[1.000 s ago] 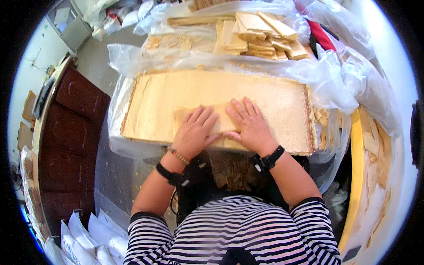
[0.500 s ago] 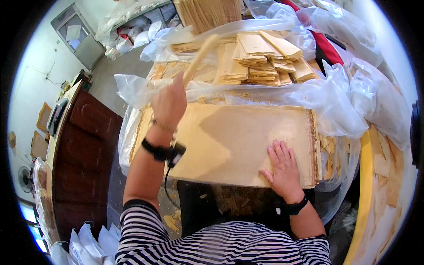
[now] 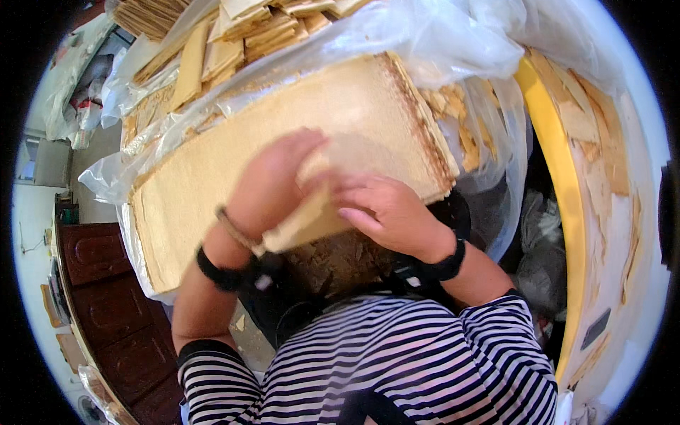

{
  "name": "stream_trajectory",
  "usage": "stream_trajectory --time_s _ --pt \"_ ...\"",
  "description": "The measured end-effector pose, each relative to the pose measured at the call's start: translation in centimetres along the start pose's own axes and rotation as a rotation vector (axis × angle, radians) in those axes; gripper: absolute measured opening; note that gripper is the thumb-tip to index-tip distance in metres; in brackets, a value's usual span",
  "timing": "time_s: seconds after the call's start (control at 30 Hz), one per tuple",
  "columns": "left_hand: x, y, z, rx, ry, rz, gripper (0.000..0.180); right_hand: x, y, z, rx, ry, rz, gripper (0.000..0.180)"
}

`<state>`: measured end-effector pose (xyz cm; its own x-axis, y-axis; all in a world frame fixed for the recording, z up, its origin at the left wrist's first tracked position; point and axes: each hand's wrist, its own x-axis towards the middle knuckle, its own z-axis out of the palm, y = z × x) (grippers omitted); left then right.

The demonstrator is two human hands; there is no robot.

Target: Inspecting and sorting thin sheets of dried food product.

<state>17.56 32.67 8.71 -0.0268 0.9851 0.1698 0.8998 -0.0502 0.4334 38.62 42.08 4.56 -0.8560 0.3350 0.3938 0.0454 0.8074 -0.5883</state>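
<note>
Clear plastic sheeting (image 3: 453, 49) spread in crumpled folds beyond and to the right of the work. A dark red-brown panelled cabinet (image 3: 103, 255) stood at the far left, and on the right a long yellow edge (image 3: 563, 166) curved down beside a pale surface with thin tan pieces on it. Between these lay a broad tan stack (image 3: 347, 106), a long flat pile of sheets set slantwise in front of the person, its right edge rough and reddish brown, with plastic showing along its left edge. A black-and-white striped shirt (image 3: 382, 333) covered the person's body just on the near side. Past the stack's far edge rested a heap of smaller tan sheets (image 3: 262, 39), overlapping unevenly, and torn tan scraps (image 3: 464, 131) lay just beside its right end. Over the near part of the stack, the left hand (image 3: 280, 173), blurred, reached its fingers toward the right hand (image 3: 389, 212), whose fingers were bent and close together with the thumb a little apart; whether either pinched anything, I could not tell. A black band (image 3: 221, 273) circled the left wrist, another (image 3: 452, 262) the right, and a slim bracelet (image 3: 237, 228) sat nearer the left hand
</note>
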Motion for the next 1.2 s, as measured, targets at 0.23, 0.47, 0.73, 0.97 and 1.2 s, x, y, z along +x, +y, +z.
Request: stream_trajectory --time_s 0.23,0.47,0.73,0.97,1.2 --pt "-3.0 6.2 6.6 0.239 0.026 0.045 0.06 -9.6 -0.5 -4.4 0.806 -0.134 0.613 0.021" --pt "-2.7 7.1 6.2 0.208 0.014 0.067 0.052 -12.5 0.2 -6.1 1.038 0.058 0.794 0.041" --pt "-0.6 9.3 9.0 0.241 0.146 0.051 0.045 -12.1 1.5 -5.3 1.343 0.107 0.819 0.048" --pt "-0.4 7.6 8.6 0.126 0.195 0.142 0.04 -10.8 1.4 -5.8 1.412 0.159 0.801 0.045" --pt "-0.8 9.2 9.6 0.373 0.157 0.108 0.025 -11.2 1.5 -6.1 1.352 0.032 0.848 0.04"
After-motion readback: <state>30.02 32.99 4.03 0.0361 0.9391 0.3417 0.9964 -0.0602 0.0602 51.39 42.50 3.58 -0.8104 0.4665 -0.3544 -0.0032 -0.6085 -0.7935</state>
